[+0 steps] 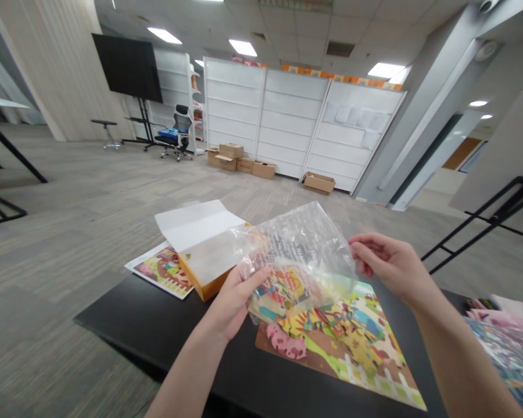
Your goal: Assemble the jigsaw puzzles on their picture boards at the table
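A clear plastic bag (305,238) with printed lettering is held up above the black table (253,371). Colourful illustrated pieces (283,287) lie in its lower part. My left hand (239,296) grips the bag's lower left side, thumb over the pieces. At the bag's right edge, my right hand (386,258) pinches the plastic. Below the bag lies a farm-picture board (353,348) with a white fence and a pink pig, partly covered by the bag. An open orange box (207,287) with white paper (200,232) stands left of the bag.
A second farm picture sheet (163,270) lies left of the box, partly beneath it. Plastic-wrapped pink and blue items (505,342) are at the right edge. Beyond the table are cardboard boxes (264,169), an office chair (181,130) and a black stand (488,220).
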Action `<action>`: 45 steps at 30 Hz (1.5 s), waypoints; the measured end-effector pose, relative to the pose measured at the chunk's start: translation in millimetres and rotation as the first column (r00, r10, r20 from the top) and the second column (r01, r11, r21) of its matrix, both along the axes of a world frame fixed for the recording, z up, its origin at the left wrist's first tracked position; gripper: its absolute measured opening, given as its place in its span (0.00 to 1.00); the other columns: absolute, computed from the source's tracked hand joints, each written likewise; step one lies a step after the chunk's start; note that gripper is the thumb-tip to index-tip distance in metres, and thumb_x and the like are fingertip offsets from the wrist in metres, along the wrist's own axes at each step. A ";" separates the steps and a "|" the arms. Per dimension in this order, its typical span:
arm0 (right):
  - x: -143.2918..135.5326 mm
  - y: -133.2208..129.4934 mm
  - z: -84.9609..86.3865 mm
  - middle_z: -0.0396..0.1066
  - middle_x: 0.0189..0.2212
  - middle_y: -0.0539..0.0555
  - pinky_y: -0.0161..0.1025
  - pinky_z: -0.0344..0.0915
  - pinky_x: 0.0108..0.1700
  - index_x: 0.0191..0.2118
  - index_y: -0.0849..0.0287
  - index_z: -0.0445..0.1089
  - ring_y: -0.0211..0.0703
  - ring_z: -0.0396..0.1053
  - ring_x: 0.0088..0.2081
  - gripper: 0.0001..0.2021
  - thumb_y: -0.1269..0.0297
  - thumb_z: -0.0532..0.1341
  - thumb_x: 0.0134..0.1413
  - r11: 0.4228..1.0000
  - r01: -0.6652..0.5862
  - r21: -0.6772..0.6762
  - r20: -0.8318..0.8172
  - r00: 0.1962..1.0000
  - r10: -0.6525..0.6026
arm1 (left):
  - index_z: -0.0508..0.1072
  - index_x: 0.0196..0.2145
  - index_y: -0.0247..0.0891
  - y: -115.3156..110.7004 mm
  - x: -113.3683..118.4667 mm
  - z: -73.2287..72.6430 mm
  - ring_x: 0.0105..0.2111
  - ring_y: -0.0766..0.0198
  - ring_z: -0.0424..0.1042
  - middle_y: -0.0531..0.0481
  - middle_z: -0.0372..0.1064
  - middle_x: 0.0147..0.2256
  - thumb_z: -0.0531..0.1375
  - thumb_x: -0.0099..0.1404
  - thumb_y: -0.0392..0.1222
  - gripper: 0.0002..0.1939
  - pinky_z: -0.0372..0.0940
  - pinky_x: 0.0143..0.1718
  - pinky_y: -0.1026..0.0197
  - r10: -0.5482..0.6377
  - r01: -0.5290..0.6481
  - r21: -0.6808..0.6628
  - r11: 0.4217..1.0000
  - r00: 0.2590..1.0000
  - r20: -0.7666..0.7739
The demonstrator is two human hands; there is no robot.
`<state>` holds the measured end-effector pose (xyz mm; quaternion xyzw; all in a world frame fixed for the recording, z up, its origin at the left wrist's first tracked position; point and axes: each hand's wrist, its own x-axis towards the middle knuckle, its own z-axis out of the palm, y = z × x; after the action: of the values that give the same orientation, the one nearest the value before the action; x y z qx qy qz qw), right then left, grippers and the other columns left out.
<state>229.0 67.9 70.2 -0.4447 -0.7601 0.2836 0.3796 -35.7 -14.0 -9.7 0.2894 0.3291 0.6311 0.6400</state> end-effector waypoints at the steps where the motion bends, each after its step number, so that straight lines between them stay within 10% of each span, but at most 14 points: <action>1: -1.0 -6.1 5.9 0.74 0.25 0.53 0.34 0.65 0.22 0.42 0.59 0.75 0.38 0.69 0.21 0.18 0.47 0.63 0.57 1.000 -0.009 -0.009 -0.034 0.999 0.009 | 0.75 0.50 0.36 -0.4 1.8 0.2 0.44 0.53 0.78 0.43 0.79 0.44 0.72 0.56 0.45 0.25 0.74 0.46 0.57 -0.004 0.004 -0.016 1.000 1.000 0.010; 8: -13.5 -14.0 2.1 0.77 0.28 0.53 0.37 0.70 0.31 0.39 0.56 0.78 0.42 0.73 0.29 0.15 0.51 0.60 0.61 0.966 -0.241 -0.092 0.324 0.910 0.258 | 0.75 0.49 0.38 -2.2 11.4 0.4 0.46 0.52 0.77 0.45 0.79 0.43 0.71 0.56 0.46 0.24 0.71 0.49 0.56 -0.038 0.040 -0.026 0.999 0.998 0.045; 14: 13.7 10.1 0.1 0.77 0.38 0.59 0.41 0.73 0.36 0.44 0.58 0.73 0.46 0.75 0.35 0.20 0.46 0.64 0.55 0.998 0.027 0.049 0.047 0.998 -0.029 | 0.75 0.49 0.37 0.6 9.7 -1.8 0.47 0.53 0.77 0.45 0.79 0.44 0.70 0.58 0.47 0.23 0.70 0.50 0.56 -0.017 0.017 -0.009 1.000 0.999 0.039; 19: 9.1 1.4 7.5 0.76 0.43 0.60 0.44 0.75 0.41 0.50 0.56 0.73 0.48 0.75 0.41 0.20 0.48 0.63 0.59 0.983 -0.155 -0.097 -0.040 0.988 0.152 | 0.73 0.51 0.38 0.9 11.0 -4.5 0.46 0.54 0.77 0.45 0.78 0.45 0.70 0.59 0.46 0.24 0.71 0.49 0.56 -0.035 0.035 -0.023 0.999 0.999 0.024; 23: 0.9 7.8 -1.0 0.74 0.49 0.62 0.46 0.74 0.46 0.52 0.56 0.71 0.50 0.74 0.46 0.26 0.45 0.67 0.52 0.999 -0.024 0.033 -0.078 0.997 0.026 | 0.72 0.52 0.38 -0.4 10.6 -5.5 0.46 0.53 0.77 0.45 0.78 0.44 0.70 0.59 0.46 0.25 0.71 0.50 0.55 -0.047 0.047 -0.021 0.999 0.999 0.012; 30: 2.6 2.0 1.6 0.77 0.35 0.58 0.38 0.72 0.33 0.46 0.59 0.75 0.43 0.74 0.32 0.22 0.48 0.69 0.52 0.970 -0.142 -0.199 -0.088 0.988 0.127 | 0.74 0.49 0.38 -0.5 9.7 -2.9 0.46 0.54 0.77 0.46 0.79 0.43 0.71 0.58 0.49 0.24 0.71 0.50 0.54 -0.019 0.018 -0.025 1.000 0.999 -0.027; 39: 1.6 14.2 -18.7 0.77 0.47 0.61 0.32 0.65 0.22 0.56 0.56 0.71 0.31 0.66 0.20 0.26 0.46 0.64 0.56 0.629 -0.540 -0.559 -0.252 0.833 0.492 | 0.75 0.49 0.38 -0.3 12.5 -3.4 0.48 0.54 0.76 0.44 0.78 0.47 0.70 0.59 0.51 0.24 0.68 0.51 0.57 -0.037 0.035 -0.037 0.999 0.999 -0.039; 45: -22.2 -3.6 -19.1 0.77 0.28 0.51 0.29 0.62 0.24 0.38 0.59 0.77 0.32 0.65 0.21 0.19 0.49 0.56 0.65 0.657 -0.538 -0.529 0.164 0.694 0.701 | 0.75 0.51 0.38 0.4 19.6 -5.4 0.51 0.52 0.74 0.41 0.76 0.50 0.70 0.58 0.52 0.26 0.66 0.55 0.54 -0.035 0.033 -0.033 0.999 0.998 -0.059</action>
<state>206.8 64.3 51.1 -0.2699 -0.8366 0.4767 0.0026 -16.1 -13.6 -15.1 0.3034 0.3530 0.6059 0.6452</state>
